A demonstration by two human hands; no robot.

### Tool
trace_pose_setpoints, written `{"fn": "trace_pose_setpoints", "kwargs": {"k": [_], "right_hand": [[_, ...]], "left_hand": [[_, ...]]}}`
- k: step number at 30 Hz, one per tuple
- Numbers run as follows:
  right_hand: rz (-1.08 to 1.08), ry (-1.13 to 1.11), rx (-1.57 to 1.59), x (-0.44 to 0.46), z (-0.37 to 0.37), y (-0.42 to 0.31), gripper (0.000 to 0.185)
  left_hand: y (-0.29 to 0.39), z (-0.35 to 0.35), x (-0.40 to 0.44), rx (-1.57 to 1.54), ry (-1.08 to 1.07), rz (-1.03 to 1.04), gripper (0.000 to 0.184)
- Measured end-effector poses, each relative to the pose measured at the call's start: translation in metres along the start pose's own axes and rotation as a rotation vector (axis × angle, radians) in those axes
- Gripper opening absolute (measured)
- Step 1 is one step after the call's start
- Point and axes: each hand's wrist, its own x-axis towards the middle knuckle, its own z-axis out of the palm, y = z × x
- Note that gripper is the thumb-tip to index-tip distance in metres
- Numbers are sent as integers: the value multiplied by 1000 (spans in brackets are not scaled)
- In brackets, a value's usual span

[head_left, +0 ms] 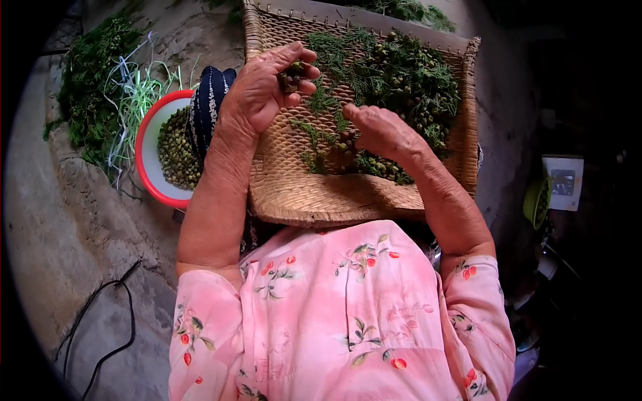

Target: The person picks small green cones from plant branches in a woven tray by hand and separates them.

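My left hand is cupped over the left side of a woven basket tray, its fingers curled round a small heap of green-brown seed cones. My right hand hangs over the middle of the tray, fingers bent and pressed together; whatever they may hold is hidden. Below it lie loose cones and small green sprigs. A larger pile of scaly evergreen sprigs with cones covers the tray's right side.
Left of the tray stands a red-rimmed white basin containing many picked cones. Beyond it are cut evergreen branches and pale plastic strips. A black cable lies on the floor. A green container stands at right.
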Motion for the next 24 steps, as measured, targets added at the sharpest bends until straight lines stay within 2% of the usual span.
{"fn": "trace_pose_setpoints", "kwargs": {"k": [1,3,5,6,7,9,10,14,16,21,24], "right_hand": [[6,-79,-11,-1,6,-2,40],[30,-93,7,2,19,-11,39],[-109,99,142,10,35,-9,19],[-216,276,187,11,41,-10,22],[-217,277,186,14,42,-12,22],[-105,468,738,19,41,-20,27],[-82,514,823,25,42,-16,33],[-30,528,759,22,31,-3,22],[-91,557,586,23,36,3,20],[-192,550,510,30,45,-8,25],[-82,465,326,32,45,-24,27]], "left_hand": [[0,1,-1,4,1,7,30],[1,1,-2,10,3,13,29],[2,1,-1,-14,2,12,27],[1,1,0,-14,1,13,27],[1,1,1,-26,9,15,27],[1,-2,1,-40,23,17,26],[2,-2,0,-63,32,21,26],[3,-3,2,-122,40,33,26],[3,-4,3,-129,49,33,26],[3,-6,4,-174,36,40,27],[3,-5,4,-174,38,37,27]]}}
